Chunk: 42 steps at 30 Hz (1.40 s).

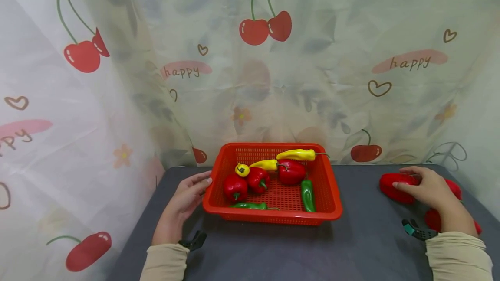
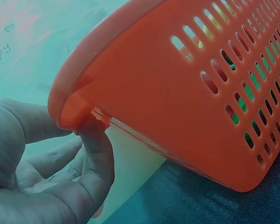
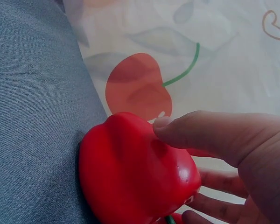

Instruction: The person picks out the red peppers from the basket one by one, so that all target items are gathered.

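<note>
Behind, "happy" curtain, grip on red pepper

A pale, cherry-printed sheet lettered "happy" hangs behind and left of a dark grey table.

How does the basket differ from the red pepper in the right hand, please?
The basket is orange-red and slotted; the pepper is deeper red, with smooth, glossy skin. The basket is much larger than the pepper. The left hand holds the basket at its rim, while the right hand grips the pepper. Both are reddish, and each has a hand on it.
</note>
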Each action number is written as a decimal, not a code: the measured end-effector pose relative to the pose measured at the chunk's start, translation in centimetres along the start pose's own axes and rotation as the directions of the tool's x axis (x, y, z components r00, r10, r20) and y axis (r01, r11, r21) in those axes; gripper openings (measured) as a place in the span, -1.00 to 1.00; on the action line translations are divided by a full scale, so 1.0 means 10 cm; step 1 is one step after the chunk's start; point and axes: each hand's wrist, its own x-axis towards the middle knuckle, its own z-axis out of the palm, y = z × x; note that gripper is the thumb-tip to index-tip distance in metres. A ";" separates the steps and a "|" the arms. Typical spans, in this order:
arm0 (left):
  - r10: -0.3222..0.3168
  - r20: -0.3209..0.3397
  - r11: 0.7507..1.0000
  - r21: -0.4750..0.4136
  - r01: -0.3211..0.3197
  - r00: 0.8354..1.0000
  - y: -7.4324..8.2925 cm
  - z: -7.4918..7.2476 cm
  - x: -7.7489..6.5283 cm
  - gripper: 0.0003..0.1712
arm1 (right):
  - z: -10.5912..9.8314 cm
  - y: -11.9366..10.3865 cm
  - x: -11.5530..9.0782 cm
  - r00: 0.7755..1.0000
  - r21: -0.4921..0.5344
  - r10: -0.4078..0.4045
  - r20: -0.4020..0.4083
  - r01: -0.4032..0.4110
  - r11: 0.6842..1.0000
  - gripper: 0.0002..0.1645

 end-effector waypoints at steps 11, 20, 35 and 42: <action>0.005 -0.002 1.000 0.004 -0.005 1.000 -0.01 -0.01 -0.03 -0.39 | -0.01 -0.08 0.00 1.000 0.000 0.004 0.005 -0.004 1.000 -0.12; 0.007 -0.008 1.000 0.003 -0.007 1.000 -0.02 -0.02 -0.05 -0.38 | 0.00 -0.21 0.00 1.000 0.044 -0.008 -0.001 0.008 0.999 -0.11; 0.003 0.012 1.000 -0.001 -0.003 1.000 -0.01 0.03 0.04 -0.43 | -0.02 -0.72 -0.07 0.992 0.225 -0.065 -0.105 0.088 0.970 -0.18; 0.003 0.001 1.000 -0.017 -0.003 1.000 -0.01 0.01 0.03 -0.43 | -0.01 -1.11 0.02 0.960 0.242 -0.247 -0.133 0.273 0.931 -0.40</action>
